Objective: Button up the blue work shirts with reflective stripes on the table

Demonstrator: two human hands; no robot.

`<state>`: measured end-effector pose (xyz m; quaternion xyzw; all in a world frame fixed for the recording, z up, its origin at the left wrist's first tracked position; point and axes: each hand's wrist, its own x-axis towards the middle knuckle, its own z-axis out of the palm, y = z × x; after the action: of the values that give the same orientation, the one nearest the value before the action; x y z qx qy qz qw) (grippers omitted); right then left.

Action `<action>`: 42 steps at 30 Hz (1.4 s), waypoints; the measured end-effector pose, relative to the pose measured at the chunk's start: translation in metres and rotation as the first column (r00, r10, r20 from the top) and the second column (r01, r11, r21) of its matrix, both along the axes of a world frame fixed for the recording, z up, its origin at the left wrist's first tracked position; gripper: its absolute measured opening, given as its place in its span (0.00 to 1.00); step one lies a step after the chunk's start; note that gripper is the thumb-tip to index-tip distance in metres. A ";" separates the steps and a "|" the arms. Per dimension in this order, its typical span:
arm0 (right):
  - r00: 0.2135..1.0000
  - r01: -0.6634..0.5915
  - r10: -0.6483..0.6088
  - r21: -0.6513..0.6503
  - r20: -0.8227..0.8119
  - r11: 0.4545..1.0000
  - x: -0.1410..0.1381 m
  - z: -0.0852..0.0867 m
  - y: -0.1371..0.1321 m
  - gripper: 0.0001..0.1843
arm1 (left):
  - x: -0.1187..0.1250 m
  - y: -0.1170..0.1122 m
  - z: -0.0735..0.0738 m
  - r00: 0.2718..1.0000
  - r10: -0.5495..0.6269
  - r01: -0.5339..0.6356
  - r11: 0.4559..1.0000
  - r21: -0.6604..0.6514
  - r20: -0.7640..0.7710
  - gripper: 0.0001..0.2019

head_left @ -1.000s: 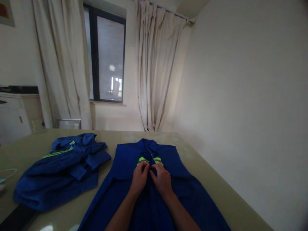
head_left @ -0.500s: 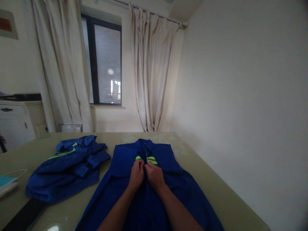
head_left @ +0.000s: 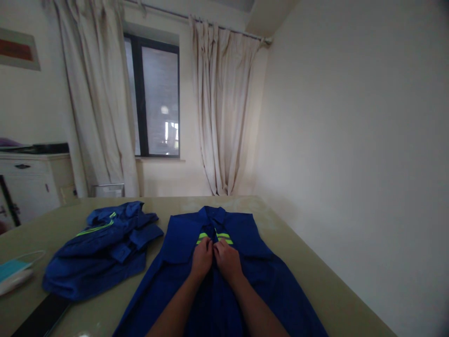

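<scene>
A blue work jacket (head_left: 259,252) with yellow-green reflective stripes lies front side up, collar toward the far edge of the table. At the middle of its chest, my left hand (head_left: 202,257) pinches one edge of the front opening. My right hand (head_left: 226,257) pinches the opposite edge, its fingertips almost touching the left ones. Above the hands the front stands slightly apart below the collar. Whatever button or fastener is between the fingertips is hidden.
Left of the jacket lies a second crumpled blue garment (head_left: 101,252) with similar stripes. A dark flat object (head_left: 42,316), a light blue face mask (head_left: 14,269) and a white object (head_left: 17,282) are near the table's left side. A wall (head_left: 351,164) borders the right.
The view has shifted slightly, so everything sits a little lower and to the right. Both hands keep their pinch at the same place on the jacket front.
</scene>
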<state>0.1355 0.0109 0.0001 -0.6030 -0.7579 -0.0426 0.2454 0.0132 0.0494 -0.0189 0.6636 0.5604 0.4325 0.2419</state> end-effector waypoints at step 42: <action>0.783 0.268 -0.167 0.082 -0.599 0.960 0.026 -0.020 0.059 0.10 | -0.007 0.019 0.007 0.825 -0.190 0.219 0.976 -0.010 -0.531 0.27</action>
<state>0.1611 0.0697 -0.0202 -0.6480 -0.5640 0.0557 0.5088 0.0067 0.0684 -0.0119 0.8190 0.5197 0.2187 0.1060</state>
